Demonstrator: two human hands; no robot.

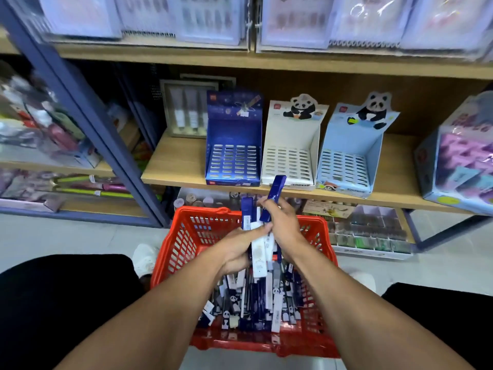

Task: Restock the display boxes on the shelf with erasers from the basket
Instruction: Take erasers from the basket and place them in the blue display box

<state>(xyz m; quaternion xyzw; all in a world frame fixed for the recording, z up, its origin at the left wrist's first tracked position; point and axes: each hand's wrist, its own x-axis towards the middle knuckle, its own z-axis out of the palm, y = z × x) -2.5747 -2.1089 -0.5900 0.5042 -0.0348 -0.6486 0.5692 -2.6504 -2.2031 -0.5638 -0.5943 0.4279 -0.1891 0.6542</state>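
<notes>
A red plastic basket point(184, 241) on the floor holds several long stick erasers point(256, 303) in dark blue and white sleeves, some with pandas. Over the basket, my left hand point(237, 249) grips a bundle of white and blue erasers point(258, 252). My right hand point(282, 222) pinches one dark blue eraser point(273, 196), its tip tilted up toward the shelf. Three slotted display boxes stand on the wooden shelf point(176, 161): a dark blue box point(233, 161), a white panda box point(289, 164) and a light blue panda box point(344, 166). All three slot grids look unfilled.
A grey box of tubes point(186, 108) stands left of the blue box. A large wrapped pink pack point(461, 156) sits at the shelf's right end. A blue metal upright point(88, 124) slants at the left. Stock trays point(368, 231) lie under the shelf. My knees flank the basket.
</notes>
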